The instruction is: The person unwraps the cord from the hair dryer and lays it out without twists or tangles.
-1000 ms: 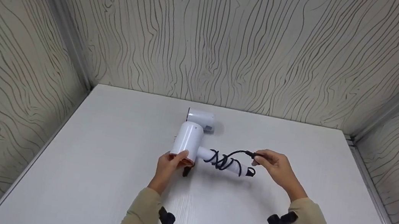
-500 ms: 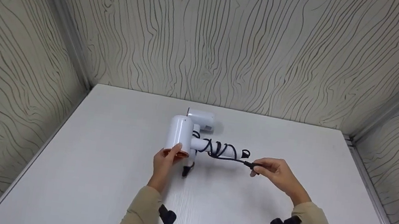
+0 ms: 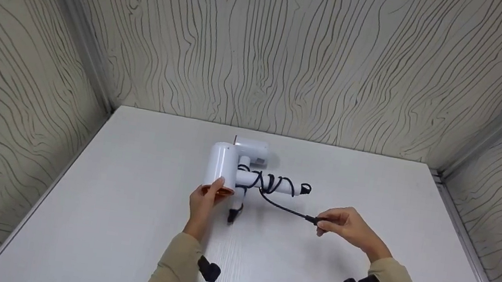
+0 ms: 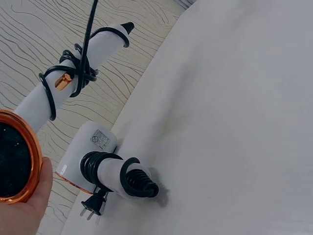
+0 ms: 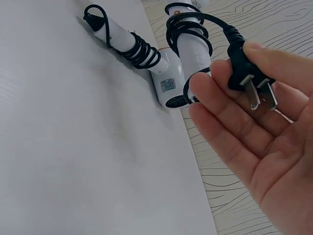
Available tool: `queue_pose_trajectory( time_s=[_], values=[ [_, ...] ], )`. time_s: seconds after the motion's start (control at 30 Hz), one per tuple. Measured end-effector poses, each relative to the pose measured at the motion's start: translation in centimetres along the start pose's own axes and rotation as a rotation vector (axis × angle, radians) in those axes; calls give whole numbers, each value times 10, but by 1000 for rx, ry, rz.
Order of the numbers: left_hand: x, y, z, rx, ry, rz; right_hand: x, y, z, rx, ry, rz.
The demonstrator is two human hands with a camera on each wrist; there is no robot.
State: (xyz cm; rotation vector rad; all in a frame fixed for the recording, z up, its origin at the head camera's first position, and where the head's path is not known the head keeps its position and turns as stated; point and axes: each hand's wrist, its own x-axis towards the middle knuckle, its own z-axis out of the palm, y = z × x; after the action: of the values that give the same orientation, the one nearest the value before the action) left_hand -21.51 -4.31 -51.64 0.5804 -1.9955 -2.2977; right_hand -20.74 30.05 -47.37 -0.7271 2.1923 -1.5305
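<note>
A white hair dryer (image 3: 222, 164) with a copper-coloured end ring is held above the table by my left hand (image 3: 203, 205), which grips the barrel at that ring. Its handle (image 3: 288, 186) points right, with black cord (image 4: 83, 73) wound loosely around it. My right hand (image 3: 346, 229) pinches the black two-pin plug (image 5: 243, 68) between thumb and fingers, its metal prongs showing in the right wrist view. From the handle a free length of cord (image 3: 285, 208) runs down to the plug. The left wrist view shows the ring (image 4: 30, 161) close to the thumb.
Behind the held one, a second white hair dryer (image 3: 253, 150) lies on the white table (image 3: 153, 186), its cord coiled tightly around its handle (image 5: 137, 49). Its own plug (image 4: 94, 203) rests beside it. Wood-patterned walls (image 3: 262, 55) enclose the table's back and sides.
The right hand has drawn the plug downward from over the handle's end, pulling a length of cord loose. The left hand has shifted the held hair dryer left and slightly up, turning it more upright.
</note>
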Motion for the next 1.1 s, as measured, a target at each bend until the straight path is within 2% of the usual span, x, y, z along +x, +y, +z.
queue_pose_trajectory(
  time_s=[0.2, 0.73, 0.97, 1.1],
  values=[
    [1, 2, -3, -88, -30, -11, -3, 11, -1, -33, 11, 67],
    [-2, 6, -3, -145, -31, -52, 1, 29, 8, -297, 59, 183],
    [-5, 10, -1, -192, -53, -87, 3, 41, 12, -455, 141, 175],
    [-5, 12, -2, -280, -94, -99, 6, 49, 13, -533, 205, 155]
  ],
)
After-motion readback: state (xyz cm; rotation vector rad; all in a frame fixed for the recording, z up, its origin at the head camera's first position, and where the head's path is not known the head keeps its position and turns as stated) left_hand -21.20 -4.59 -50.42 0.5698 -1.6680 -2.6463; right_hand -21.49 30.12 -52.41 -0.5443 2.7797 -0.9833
